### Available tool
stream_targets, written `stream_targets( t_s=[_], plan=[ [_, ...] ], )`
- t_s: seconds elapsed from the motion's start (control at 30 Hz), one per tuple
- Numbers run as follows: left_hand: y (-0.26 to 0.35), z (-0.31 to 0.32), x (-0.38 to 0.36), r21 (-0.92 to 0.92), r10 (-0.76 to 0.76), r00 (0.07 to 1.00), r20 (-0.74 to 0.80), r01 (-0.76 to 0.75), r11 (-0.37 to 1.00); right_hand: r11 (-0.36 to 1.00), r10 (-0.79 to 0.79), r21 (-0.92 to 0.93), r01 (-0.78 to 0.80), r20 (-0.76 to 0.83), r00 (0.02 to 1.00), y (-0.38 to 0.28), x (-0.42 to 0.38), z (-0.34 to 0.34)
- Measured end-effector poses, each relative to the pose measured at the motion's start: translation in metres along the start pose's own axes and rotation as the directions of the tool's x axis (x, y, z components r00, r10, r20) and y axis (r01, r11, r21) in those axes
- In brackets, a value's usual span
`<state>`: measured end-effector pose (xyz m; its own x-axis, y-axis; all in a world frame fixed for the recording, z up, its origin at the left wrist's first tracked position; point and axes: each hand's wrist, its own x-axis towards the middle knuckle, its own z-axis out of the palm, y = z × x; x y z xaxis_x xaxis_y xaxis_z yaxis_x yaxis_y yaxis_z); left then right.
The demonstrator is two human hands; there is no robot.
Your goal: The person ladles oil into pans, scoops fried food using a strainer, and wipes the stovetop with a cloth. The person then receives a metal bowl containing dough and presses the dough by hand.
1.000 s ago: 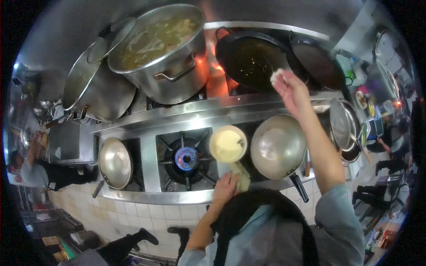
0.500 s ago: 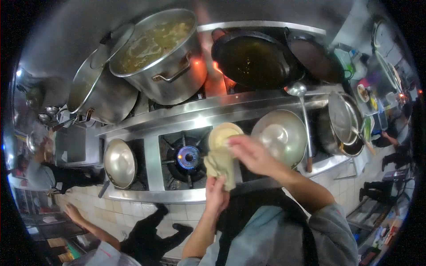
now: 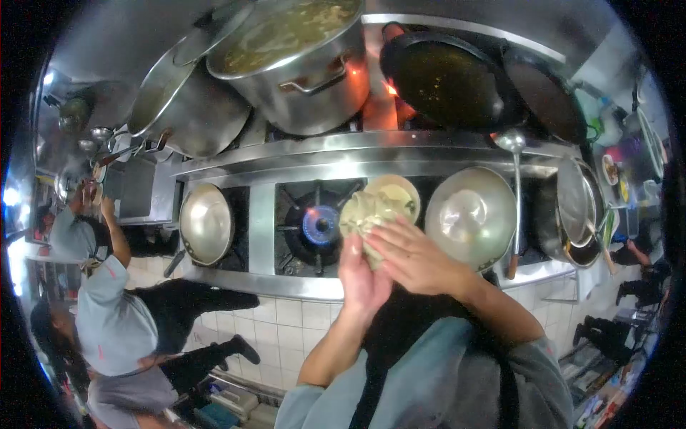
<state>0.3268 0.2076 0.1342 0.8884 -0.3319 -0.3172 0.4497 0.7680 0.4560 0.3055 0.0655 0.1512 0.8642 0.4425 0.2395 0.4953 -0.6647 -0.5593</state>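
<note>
A pale yellow-green cloth is bunched between my two hands, above the front of the stove. My left hand holds it from below, thumb up along its near side. Across the cloth from the right lies my right hand, fingers stretched and pressed against it, hiding part of the folds. Just behind the cloth is a round, pale yellow plate or lid, partly covered. To the left of the cloth, a gas burner is lit with a blue flame. A steel wok stands right of my hands.
A smaller pan sits left of the burner. Behind stand a large pot of broth, a second pot and a dark wok of oil near flames. A ladle lies right. Co-workers are at left.
My right hand has come down onto the cloth, which hung long and is now bunched up. The view has shifted, and co-workers at left show more fully.
</note>
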Motion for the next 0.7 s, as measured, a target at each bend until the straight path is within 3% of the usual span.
stream_targets(
  t_s=[0.13, 0.2, 0.27, 0.3, 0.33, 0.37, 0.4, 0.43, 0.47, 0.53, 0.57, 0.6, 0.63, 0.67, 0.7],
  plan=[
    [0.003, 0.0, 0.009, 0.117, 0.085, 0.996, -0.003, -0.084, 0.989, 0.999, -0.014, 0.041, 0.015, -0.027, 1.0, 0.004, -0.015, -0.015],
    [0.008, -0.004, 0.012, 0.204, 0.157, 0.986, 0.059, -0.166, 0.965, 0.974, 0.031, 0.227, -0.03, -0.003, 1.0, 0.002, -0.021, -0.019],
    [0.011, -0.003, 0.012, 0.331, 0.215, 0.972, 0.092, -0.234, 0.914, 0.97, 0.073, 0.239, -0.045, -0.106, 0.992, 0.012, -0.034, -0.012],
    [0.012, -0.007, 0.011, 0.47, 0.234, 0.965, 0.12, -0.263, 0.843, 0.892, 0.232, 0.415, -0.181, -0.077, 0.97, 0.02, -0.044, -0.006],
    [0.01, -0.013, 0.01, 0.47, 0.227, 0.965, 0.129, -0.261, 0.843, 0.764, 0.375, 0.572, -0.297, -0.02, 0.927, 0.025, -0.05, -0.004],
    [0.009, -0.011, 0.009, 0.702, 0.16, 0.943, 0.29, -0.324, 0.634, 0.764, 0.379, 0.572, -0.298, -0.025, 0.925, 0.025, -0.051, -0.008],
    [0.009, -0.008, 0.008, 0.845, 0.04, 0.91, 0.412, -0.398, 0.358, 0.791, 0.361, 0.505, -0.347, 0.072, 0.93, 0.022, -0.052, -0.012],
    [0.008, -0.001, 0.01, 0.796, -0.107, 0.796, 0.596, -0.568, 0.208, 0.814, 0.348, 0.434, -0.387, 0.17, 0.922, 0.02, -0.054, -0.013],
    [0.008, 0.024, 0.011, 0.804, -0.197, 0.785, 0.587, -0.534, 0.262, 0.81, 0.352, 0.439, -0.389, 0.167, 0.921, 0.022, -0.056, -0.014],
    [0.014, 0.017, 0.026, 0.836, -0.282, 0.788, 0.548, -0.501, 0.224, 0.814, 0.271, 0.541, -0.211, -0.032, 0.962, 0.031, -0.059, -0.017],
    [0.02, 0.019, 0.033, 0.863, -0.267, 0.821, 0.505, -0.477, 0.167, 0.808, 0.321, 0.556, -0.195, -0.138, 0.937, 0.025, -0.062, -0.023],
    [0.025, 0.02, 0.042, 0.888, -0.249, 0.852, 0.46, -0.447, 0.112, 0.806, 0.323, 0.559, -0.194, -0.14, 0.936, 0.025, -0.065, -0.033],
    [0.026, 0.017, 0.057, 0.868, -0.151, 0.856, 0.494, -0.496, 0.026, 0.768, 0.38, 0.62, -0.159, -0.243, 0.893, 0.028, -0.071, -0.044],
    [0.031, 0.016, 0.075, 0.85, -0.097, 0.851, 0.516, -0.523, -0.066, 0.731, 0.439, 0.673, -0.113, -0.337, 0.833, 0.03, -0.078, -0.055],
    [0.033, 0.033, 0.086, 0.765, -0.001, 0.78, 0.626, -0.614, -0.195, 0.688, 0.514, 0.706, -0.169, -0.31, 0.8, 0.034, -0.087, -0.067]
  ],
)
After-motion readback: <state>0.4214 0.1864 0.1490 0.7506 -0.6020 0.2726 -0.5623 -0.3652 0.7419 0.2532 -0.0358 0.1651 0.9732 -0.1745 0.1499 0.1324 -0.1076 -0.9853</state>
